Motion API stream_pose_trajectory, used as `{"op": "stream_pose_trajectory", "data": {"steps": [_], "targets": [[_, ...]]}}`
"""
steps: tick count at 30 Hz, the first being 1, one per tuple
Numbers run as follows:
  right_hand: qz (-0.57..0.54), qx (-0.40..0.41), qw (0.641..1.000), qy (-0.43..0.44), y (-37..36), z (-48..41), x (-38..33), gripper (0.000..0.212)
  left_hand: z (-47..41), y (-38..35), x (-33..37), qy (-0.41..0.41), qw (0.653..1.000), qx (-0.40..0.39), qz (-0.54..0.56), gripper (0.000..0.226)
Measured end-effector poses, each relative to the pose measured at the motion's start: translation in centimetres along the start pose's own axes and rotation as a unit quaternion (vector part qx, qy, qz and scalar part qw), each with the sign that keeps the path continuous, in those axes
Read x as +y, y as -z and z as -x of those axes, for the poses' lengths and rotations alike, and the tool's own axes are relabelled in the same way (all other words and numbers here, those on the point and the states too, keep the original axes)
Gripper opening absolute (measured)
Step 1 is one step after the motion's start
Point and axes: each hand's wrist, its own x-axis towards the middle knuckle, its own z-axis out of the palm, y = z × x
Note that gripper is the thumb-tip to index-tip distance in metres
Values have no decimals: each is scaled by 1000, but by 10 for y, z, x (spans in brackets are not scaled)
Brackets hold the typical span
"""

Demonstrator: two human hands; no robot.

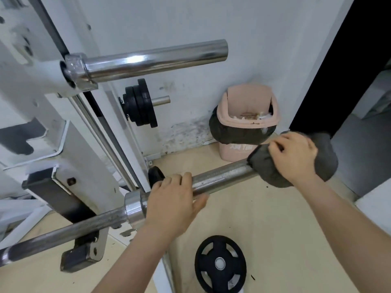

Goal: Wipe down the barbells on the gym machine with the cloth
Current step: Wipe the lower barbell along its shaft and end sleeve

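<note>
We are seeing a stained white wall [190, 28], a pink bin [247, 102] standing against it, and a black weight plate [206, 264] lying on the tan floor [275, 218].

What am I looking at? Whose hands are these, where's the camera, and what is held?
This is one view, from a camera worn on a person's head, looking down at their bare hands. The left hand grips the lower barbell near its collar. The right hand holds a dark cloth wrapped round that bar's end. Above, a second chrome bar sticks out of the white frame. A black weight plate lies on the floor; a pink bin stands by the wall.
</note>
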Motion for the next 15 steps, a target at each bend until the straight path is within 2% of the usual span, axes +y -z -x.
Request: {"op": "stream_pose_trajectory", "data": {"steps": [3,5,8,10,11,13,14,15], "targets": [[-110,48,985,-127,-8,-5,10,33,-8,-1,12,1,998,-25,-49,61],[-227,90,940,-238,-12,-1,4,32,-16,4,11,0,997,-31,-70,44],[-435,163,791,-397,-13,4,-8,17,-36,9,1,-11,994,-112,8,35],[-496,208,731,-420,-13,7,-13,10,-50,15,-5,-10,971,-210,111,35],[-531,222,696,-429,-16,11,-18,13,-57,16,-9,0,949,-265,169,34],[-599,220,617,-461,-26,24,-30,31,-65,17,-18,12,892,-357,275,37],[-626,202,575,-486,-29,31,-40,41,-67,17,-21,11,870,-386,305,42],[-653,168,531,-514,-30,40,-51,47,-67,16,-23,4,864,-390,317,47]]}}
